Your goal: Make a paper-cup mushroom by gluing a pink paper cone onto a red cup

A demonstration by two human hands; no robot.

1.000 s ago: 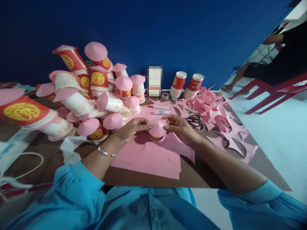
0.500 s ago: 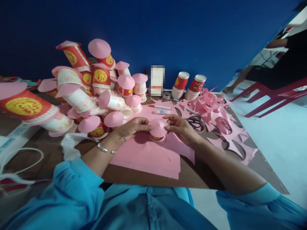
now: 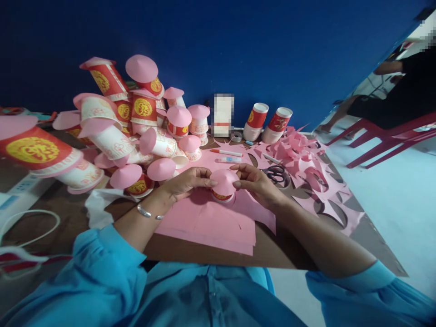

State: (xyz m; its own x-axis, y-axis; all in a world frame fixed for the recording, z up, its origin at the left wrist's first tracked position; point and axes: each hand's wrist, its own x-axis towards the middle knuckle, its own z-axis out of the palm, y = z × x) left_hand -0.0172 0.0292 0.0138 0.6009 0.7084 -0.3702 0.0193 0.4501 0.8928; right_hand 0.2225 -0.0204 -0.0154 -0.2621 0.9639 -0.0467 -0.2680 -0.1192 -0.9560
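A pink paper cone sits on top of a red paper cup, which stands on pink paper sheets. My left hand pinches the cone's left rim between thumb and fingers. At the opposite rim, my right hand holds the cone with its thumb in front and fingers behind. Most of the cup is hidden under the cone. Behind the hands lie a glue stick and an orange-and-white marker. Black-handled scissors rest just beyond my right hand.
Many cone-topped paper cups are piled at the left. Two stacks of cups stand by the blue wall. Pink paper scraps cover the table's right side. A person sits on a red chair at the right.
Both hands stay on the cone's rim, and the cone and cup keep their place. The view has shifted very slightly.
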